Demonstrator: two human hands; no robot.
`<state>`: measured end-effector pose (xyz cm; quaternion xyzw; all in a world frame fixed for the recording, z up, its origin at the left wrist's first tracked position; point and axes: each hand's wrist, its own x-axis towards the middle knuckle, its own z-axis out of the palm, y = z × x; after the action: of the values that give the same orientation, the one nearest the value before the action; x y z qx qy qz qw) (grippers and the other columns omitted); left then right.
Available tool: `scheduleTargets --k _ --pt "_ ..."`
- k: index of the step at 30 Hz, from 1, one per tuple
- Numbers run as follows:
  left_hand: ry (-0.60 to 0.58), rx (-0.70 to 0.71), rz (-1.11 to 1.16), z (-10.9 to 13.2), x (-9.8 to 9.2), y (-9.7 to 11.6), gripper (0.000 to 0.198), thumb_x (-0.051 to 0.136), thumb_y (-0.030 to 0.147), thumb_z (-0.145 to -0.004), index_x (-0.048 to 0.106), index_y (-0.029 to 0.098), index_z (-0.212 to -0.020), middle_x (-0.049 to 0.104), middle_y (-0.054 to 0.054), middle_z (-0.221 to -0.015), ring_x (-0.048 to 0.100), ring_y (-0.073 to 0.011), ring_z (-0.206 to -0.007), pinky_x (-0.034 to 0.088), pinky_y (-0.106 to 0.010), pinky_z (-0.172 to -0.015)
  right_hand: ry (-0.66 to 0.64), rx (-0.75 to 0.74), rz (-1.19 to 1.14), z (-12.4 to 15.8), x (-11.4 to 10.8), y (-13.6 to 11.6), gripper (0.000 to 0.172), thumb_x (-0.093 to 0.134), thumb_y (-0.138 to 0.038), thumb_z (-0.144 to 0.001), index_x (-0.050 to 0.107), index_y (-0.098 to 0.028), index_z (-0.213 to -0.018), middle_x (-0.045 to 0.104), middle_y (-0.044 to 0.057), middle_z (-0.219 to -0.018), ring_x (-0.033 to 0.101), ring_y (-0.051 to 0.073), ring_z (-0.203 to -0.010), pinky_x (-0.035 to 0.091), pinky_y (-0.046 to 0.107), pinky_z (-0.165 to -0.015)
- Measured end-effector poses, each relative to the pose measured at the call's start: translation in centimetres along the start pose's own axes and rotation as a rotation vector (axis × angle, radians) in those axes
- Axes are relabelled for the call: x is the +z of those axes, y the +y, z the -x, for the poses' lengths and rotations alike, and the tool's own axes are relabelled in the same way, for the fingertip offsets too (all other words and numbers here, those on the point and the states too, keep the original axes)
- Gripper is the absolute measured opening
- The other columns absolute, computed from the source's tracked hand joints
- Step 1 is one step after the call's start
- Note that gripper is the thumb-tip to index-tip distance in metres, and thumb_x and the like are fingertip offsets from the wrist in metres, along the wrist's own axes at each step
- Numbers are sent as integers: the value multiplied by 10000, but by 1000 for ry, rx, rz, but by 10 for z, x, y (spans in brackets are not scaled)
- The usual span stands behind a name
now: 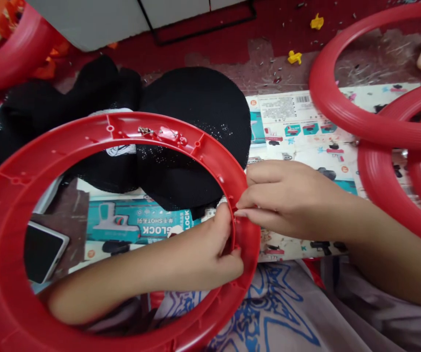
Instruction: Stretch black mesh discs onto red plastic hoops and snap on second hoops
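A large red plastic ring (7,215), its ribbed hollow side facing up, is tilted in front of me. My left hand (210,254) reaches through the ring's opening and is closed on its right-hand wall, thumb on the inner rim. Across from it, my right hand (283,198) pinches at the channel on the same side. Whatever lies between those fingertips is too small to make out. In the far part of the channel sit a small pink piece (168,134) and a gold, spring-like bit (144,130).
Behind the ring lies a black mesh cloth item (195,98). A phone (45,252) rests at left on the floor, beside printed cardboard (113,225). More red rings (327,98) overlap at right. Yellow pieces (294,57) and scraps are scattered at the back, near a grey box (96,19).
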<state>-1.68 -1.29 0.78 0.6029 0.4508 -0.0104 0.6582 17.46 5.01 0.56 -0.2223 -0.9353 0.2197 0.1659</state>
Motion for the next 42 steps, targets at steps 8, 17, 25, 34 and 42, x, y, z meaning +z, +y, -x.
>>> scheduleTargets --k 8,17,25,34,42 --pt "-1 -90 5 0 -1 -2 332 496 247 -791 334 205 -1078 555 -6 -828 560 -162 -680 397 -246 -515 -43 -106 107 -1 -5 -7 302 442 -132 -896 615 -169 -652 502 24 -659 387 144 -618 272 286 -547" --pt "36 -51 69 -3 1 -5 308 495 229 -784 359 207 -1059 571 -7 -850 570 -165 -720 453 -263 -584 -53 -99 136 -2 -1 -3 288 437 -139 -904 636 -159 -697 551 40 -691 417 157 -634 277 294 -558" --pt "15 -96 17 -2 0 -4 298 493 298 -821 338 200 -1057 555 -12 -853 559 -164 -699 417 -254 -537 -44 32 -20 -3 1 0 242 492 -202 -893 649 -138 -720 579 54 -754 463 147 -688 302 278 -600" --pt "-1 -38 10 -2 1 -4 304 493 273 -824 339 204 -1077 540 -10 -898 553 -165 -751 453 -273 -613 -41 23 47 -2 -1 4 269 486 -222 -883 614 -167 -653 523 22 -728 424 137 -673 283 287 -610" --pt "10 79 41 -12 3 -6 257 473 157 -747 428 184 -999 502 13 -808 501 -137 -704 411 -245 -574 -131 -210 316 2 -13 -16 231 449 -157 -917 675 -194 -889 633 44 -860 497 180 -747 314 337 -651"
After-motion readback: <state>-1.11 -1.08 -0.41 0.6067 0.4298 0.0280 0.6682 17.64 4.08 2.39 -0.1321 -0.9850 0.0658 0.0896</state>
